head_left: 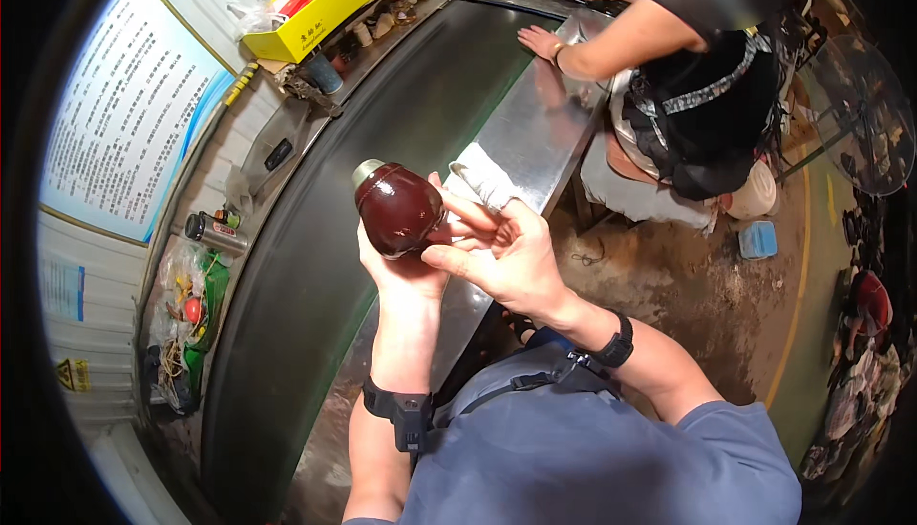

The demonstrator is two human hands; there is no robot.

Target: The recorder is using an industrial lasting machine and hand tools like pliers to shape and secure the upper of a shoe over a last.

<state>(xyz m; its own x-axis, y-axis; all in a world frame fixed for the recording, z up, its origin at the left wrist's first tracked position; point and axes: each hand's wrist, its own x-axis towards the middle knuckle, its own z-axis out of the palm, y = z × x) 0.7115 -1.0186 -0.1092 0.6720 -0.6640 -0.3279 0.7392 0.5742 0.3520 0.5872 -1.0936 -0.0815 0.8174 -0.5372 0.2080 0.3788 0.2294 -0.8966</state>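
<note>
My left hand is closed around a glossy dark red, rounded bottle and holds it tilted above the belt. Its short pale, greenish-grey neck points up and to the left. My right hand is curled close against the bottle's right side, its thumb at the bottle's lower end. A white cloth sits at the index finger of that hand; whether it is wrapped round the finger or pinched, the view does not make plain. Part of my left hand's fingers is hidden behind the bottle.
A dark green conveyor belt runs beside a metal worktop. Farther along, a co-worker sits with a hand on the belt's edge. On the left ledge are a yellow box, a metal flask and plastic bags. A fan stands at right.
</note>
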